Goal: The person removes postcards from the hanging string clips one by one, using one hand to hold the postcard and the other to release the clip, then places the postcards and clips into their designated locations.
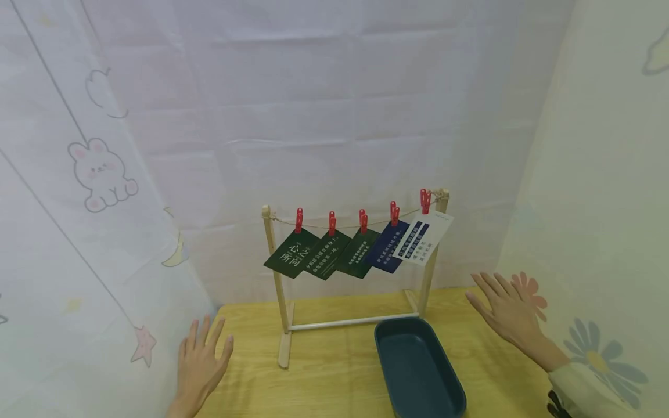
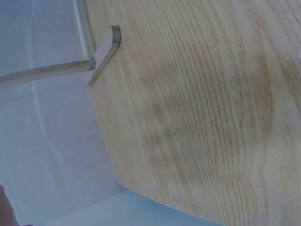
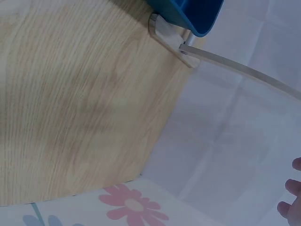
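A small wooden rack (image 1: 282,296) stands on the table with a string tied between its two posts. Several cards hang from it by red clothespins (image 1: 331,223): green cards (image 1: 292,253) at the left, a blue card (image 1: 385,248), and a white card (image 1: 425,235) at the right end. To the left of the rack my left hand (image 1: 200,363) is held with fingers straight and spread, nothing in it. My right hand (image 1: 507,307) is at the far right, palm down, fingers extended and empty. Each wrist view shows only fingertips at its lower corner.
A dark blue tray (image 1: 418,366) sits on the wooden table (image 1: 329,371), in front of the rack's right foot. White cloth (image 1: 334,116) hangs behind and at both sides, printed with a bunny, stars and flowers.
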Demonstrator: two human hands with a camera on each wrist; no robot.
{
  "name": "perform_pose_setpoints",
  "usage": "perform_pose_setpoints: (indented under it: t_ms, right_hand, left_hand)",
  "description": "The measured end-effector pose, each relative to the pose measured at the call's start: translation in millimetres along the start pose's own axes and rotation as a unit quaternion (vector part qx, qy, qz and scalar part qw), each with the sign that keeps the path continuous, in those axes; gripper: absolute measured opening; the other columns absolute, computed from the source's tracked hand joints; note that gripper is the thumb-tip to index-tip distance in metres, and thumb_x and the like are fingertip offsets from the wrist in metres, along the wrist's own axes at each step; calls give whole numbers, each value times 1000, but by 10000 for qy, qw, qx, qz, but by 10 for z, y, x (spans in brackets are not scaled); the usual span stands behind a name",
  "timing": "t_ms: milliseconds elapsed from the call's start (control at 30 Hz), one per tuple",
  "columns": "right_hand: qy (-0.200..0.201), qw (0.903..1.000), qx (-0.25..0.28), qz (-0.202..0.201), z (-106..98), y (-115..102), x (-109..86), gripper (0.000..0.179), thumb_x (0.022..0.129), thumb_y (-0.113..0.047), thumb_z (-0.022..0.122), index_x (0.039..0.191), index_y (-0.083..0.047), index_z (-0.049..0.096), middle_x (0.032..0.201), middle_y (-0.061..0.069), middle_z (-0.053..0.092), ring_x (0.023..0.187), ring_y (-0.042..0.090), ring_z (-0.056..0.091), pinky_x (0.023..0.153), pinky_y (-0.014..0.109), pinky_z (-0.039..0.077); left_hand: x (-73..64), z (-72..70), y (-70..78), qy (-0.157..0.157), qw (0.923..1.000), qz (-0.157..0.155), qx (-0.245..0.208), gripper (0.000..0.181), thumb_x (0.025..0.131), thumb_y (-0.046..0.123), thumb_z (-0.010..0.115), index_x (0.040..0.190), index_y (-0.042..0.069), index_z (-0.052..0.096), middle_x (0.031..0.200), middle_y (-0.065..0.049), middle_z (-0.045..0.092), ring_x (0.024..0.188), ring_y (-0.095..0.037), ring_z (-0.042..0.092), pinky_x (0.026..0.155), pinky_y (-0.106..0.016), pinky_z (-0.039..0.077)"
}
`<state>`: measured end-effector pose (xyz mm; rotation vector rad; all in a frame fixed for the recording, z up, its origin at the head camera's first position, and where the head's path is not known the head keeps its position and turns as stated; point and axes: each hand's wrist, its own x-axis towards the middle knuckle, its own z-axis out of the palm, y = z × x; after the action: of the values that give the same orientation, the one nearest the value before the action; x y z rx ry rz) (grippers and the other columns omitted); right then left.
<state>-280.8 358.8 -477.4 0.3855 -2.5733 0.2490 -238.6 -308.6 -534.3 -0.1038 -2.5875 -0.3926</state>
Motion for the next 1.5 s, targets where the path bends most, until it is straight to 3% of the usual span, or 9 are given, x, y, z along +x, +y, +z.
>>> perform_pose_setpoints:
  t_ms: [167, 400, 733, 967, 1233, 1500]
  right_hand:
    - [95, 9999, -15, -29, -61, -77, 54, 66, 101, -46, 52, 153, -9, 37, 150, 23, 40, 139, 45, 31, 118, 53, -1]
    - [220, 9993, -97, -285, -188, -263, 157, 64, 99, -45, 55, 149, -6, 43, 149, 21, 42, 135, 44, 36, 110, 59, 23]
    - [383, 9977, -61, -550, -319, -480, 347, 63, 98, -43, 58, 148, -5, 45, 149, 21, 43, 138, 42, 33, 117, 52, 16]
    - [466, 9969, -6, -626, -399, -665, 434, 62, 98, -43, 57, 145, -4, 48, 145, 22, 46, 136, 43, 34, 111, 58, 23]
    - [723, 9919, 109, -1042, -396, -823, 549, 62, 99, -43, 56, 147, -6, 46, 143, 21, 49, 134, 42, 37, 107, 61, 28]
    - [918, 9872, 118, -1297, -417, -993, 643, 62, 95, -41, 61, 144, -5, 50, 143, 19, 50, 134, 42, 40, 107, 60, 30]
  left_hand:
    - [19, 17, 58, -82, 10000, -33, -38, 58, 102, 45, 45, 148, 10, 44, 155, -26, 29, 140, -49, 21, 104, -71, 22]
    - [35, 83, 123, -20, 9997, 84, -215, 55, 103, 40, 47, 146, 6, 46, 152, -28, 31, 132, -53, 32, 99, -71, 32]
    - [46, 199, 192, 140, 9985, 47, -521, 52, 102, 38, 50, 144, 7, 49, 150, -27, 37, 130, -53, 36, 97, -71, 34]
    - [82, 265, 274, 109, 9969, -109, -767, 52, 103, 38, 49, 144, 7, 48, 149, -27, 37, 128, -53, 39, 100, -67, 33]
    - [95, 295, 323, -156, 9941, -398, -997, 52, 104, 40, 45, 146, 9, 45, 152, -25, 33, 132, -51, 35, 101, -69, 31]
    - [90, 334, 368, -91, 9939, -373, -1030, 50, 104, 39, 47, 143, 9, 49, 149, -26, 37, 131, -51, 37, 99, -70, 33]
